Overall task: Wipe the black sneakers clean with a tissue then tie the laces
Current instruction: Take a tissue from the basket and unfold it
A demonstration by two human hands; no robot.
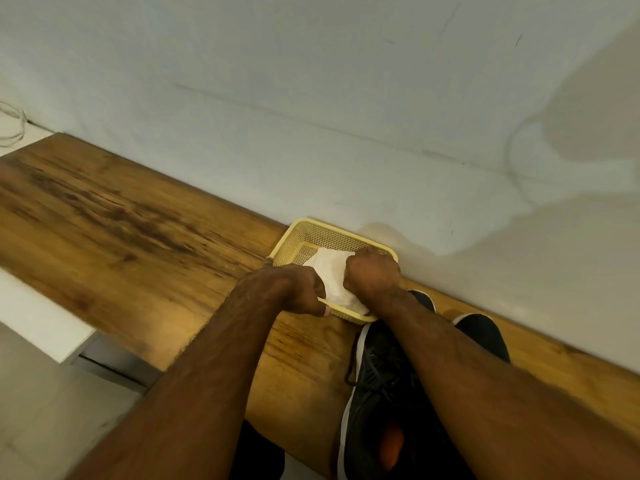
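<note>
Black sneakers (377, 386) sit on wooden table (138, 216), laces loose; step: fetching tissue (334, 271) from yellow basket (311, 233); left hand (294, 289) grips basket rim, right hand (372, 273) curled over tissue; next, probably lift tissue clear, wipe

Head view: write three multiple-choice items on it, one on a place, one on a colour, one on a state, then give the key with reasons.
1. Where does the tissue lie?
A. in the basket
B. on a sneaker
C. on the floor

2. What colour is the basket?
A. blue
B. pale yellow
C. red

3. How are the laces of the near black sneaker?
A. tied in a bow
B. removed
C. loose

Key: 1 A, the white tissue sits inside the mesh walls. 2 B, rim and walls are pale yellow. 3 C, a lace end trails onto the wooden table.
</note>
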